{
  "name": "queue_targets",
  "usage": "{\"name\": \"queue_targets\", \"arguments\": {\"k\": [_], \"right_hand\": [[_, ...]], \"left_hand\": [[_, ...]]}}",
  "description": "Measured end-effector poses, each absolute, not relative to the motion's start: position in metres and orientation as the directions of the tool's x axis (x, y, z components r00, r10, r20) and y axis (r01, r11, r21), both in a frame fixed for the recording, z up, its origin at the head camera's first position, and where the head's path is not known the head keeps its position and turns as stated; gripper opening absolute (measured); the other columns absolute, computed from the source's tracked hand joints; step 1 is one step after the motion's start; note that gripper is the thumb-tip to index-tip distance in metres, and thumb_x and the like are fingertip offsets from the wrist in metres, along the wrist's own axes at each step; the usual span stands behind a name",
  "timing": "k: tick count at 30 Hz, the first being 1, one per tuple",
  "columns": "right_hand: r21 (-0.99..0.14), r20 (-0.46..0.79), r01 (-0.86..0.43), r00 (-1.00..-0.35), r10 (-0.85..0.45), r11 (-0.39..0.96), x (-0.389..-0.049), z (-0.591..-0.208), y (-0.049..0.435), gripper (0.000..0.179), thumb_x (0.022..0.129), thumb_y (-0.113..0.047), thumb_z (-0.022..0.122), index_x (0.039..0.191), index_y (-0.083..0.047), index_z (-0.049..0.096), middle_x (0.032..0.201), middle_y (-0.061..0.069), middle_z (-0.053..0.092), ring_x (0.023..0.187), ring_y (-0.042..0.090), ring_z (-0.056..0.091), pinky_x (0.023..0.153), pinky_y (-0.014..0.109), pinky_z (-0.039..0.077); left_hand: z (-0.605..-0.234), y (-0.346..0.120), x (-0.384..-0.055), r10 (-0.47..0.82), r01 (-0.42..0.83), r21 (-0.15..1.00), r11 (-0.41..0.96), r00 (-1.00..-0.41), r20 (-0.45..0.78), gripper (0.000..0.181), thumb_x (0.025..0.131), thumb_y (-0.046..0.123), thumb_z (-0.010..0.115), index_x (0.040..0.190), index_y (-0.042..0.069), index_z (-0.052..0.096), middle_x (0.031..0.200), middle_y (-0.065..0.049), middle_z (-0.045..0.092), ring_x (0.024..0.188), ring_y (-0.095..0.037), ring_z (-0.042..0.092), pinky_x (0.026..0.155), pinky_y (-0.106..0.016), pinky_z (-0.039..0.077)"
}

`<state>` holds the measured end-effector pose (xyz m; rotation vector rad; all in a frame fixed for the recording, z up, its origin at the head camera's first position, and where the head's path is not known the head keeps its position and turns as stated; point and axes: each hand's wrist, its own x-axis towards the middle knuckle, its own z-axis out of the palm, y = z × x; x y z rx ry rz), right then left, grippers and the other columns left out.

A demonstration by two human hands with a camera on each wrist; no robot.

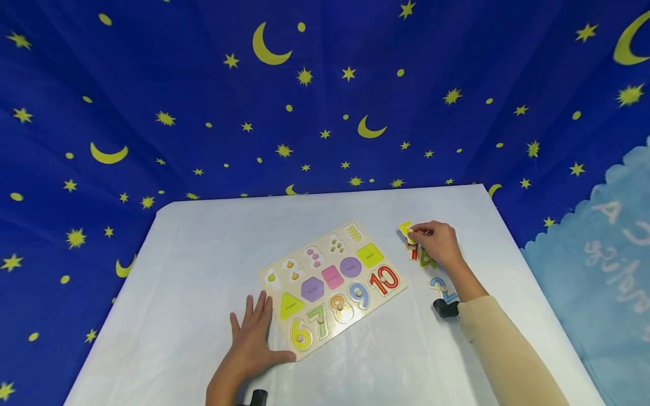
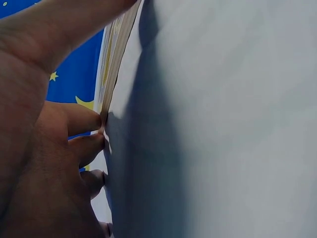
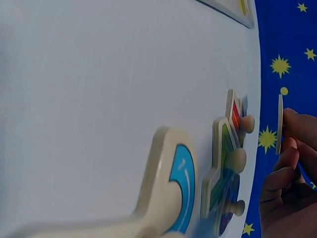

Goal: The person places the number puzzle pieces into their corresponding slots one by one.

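Observation:
My right hand pinches a yellow number 5 puzzle piece above the table's right side. Edge-on, that thin wooden piece shows between thumb and fingers in the right wrist view. Below the hand lie a red-marked piece, a green number 4 piece and a blue number 2 piece, partly hidden by hand and wrist. My left hand, fingers spread, touches the left edge of a wooden number puzzle board; its thumb lies at the near corner.
Pieces 6, 7, 8, 9 and 10 sit in the board's near row. Its far row shows fruit-printed recesses, with coloured shapes between the rows. A starry blue curtain stands behind the white table.

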<state>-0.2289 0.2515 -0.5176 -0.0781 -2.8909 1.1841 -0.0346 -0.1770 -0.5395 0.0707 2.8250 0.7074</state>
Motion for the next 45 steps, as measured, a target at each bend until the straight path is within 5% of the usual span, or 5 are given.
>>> {"name": "queue_targets", "arguments": {"k": [21,28,45], "right_hand": [[-0.717,0.016,-0.017,-1.000,-0.007,0.697,-0.228,-0.524,0.223,0.028,0.086,-0.027,0.073,0.103,-0.005,0.072,0.097,0.010,0.066,0.078,0.021,0.059,0.063,0.030,0.051],[-0.727,-0.006,0.001,-1.000,-0.006,0.687,-0.232,-0.521,0.212,0.027,0.087,-0.029,0.072,0.103,-0.008,0.072,0.093,0.008,0.065,0.067,0.020,0.058,0.053,0.031,0.050],[-0.743,-0.001,-0.026,-0.999,-0.040,0.669,-0.239,-0.523,0.195,0.022,0.084,-0.026,0.074,0.098,-0.009,0.073,0.091,0.006,0.065,0.074,0.020,0.058,0.057,0.031,0.051]], "left_hand": [[-0.539,-0.178,-0.032,0.095,-0.016,0.462,0.887,-0.972,-0.216,0.143,0.044,0.078,0.076,0.152,0.003,0.021,0.159,-0.015,0.010,0.144,-0.039,-0.005,0.104,-0.067,-0.012],[-0.541,-0.178,-0.033,0.091,-0.017,0.458,0.889,-0.973,-0.214,0.144,0.044,0.079,0.075,0.153,0.006,0.018,0.159,-0.013,0.008,0.144,-0.038,-0.006,0.105,-0.066,-0.013],[-0.541,-0.177,-0.034,0.090,-0.013,0.464,0.886,-0.976,-0.199,0.143,0.044,0.078,0.076,0.153,0.006,0.019,0.160,-0.013,0.009,0.144,-0.036,-0.006,0.105,-0.065,-0.013]]}}
